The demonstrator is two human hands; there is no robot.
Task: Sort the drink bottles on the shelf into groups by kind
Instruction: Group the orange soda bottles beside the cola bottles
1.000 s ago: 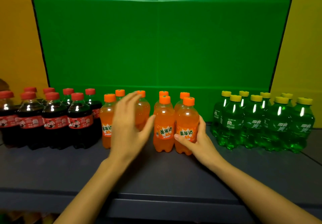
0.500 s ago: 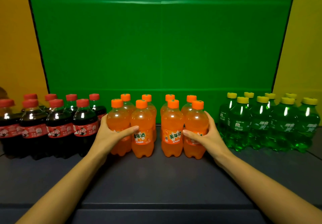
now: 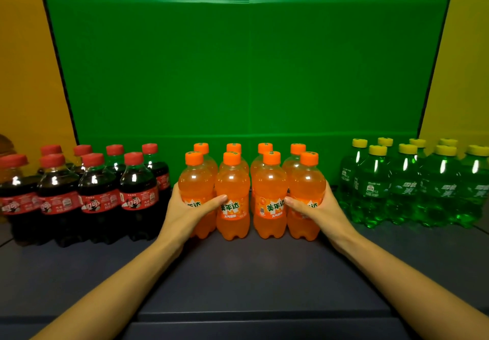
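Several orange soda bottles (image 3: 232, 194) with orange caps stand in two rows at the shelf's middle. My left hand (image 3: 189, 207) grips the front-left orange bottle (image 3: 195, 181), thumb across its label. My right hand (image 3: 315, 207) grips the front-right orange bottle (image 3: 308, 181) the same way. Several dark cola bottles (image 3: 98, 194) with red caps stand grouped at the left. Several green soda bottles (image 3: 407, 186) with yellow caps stand grouped at the right.
The dark shelf surface (image 3: 251, 273) runs to a front edge near the bottom of the view. A green backdrop (image 3: 243, 75) closes the back, with yellow walls (image 3: 465, 75) at both sides. Gaps separate the orange group from the cola and green groups.
My left hand came down from in front of the left orange bottles and closed round the front-left one. The orange bottles now stand closer together. My right hand kept its hold.
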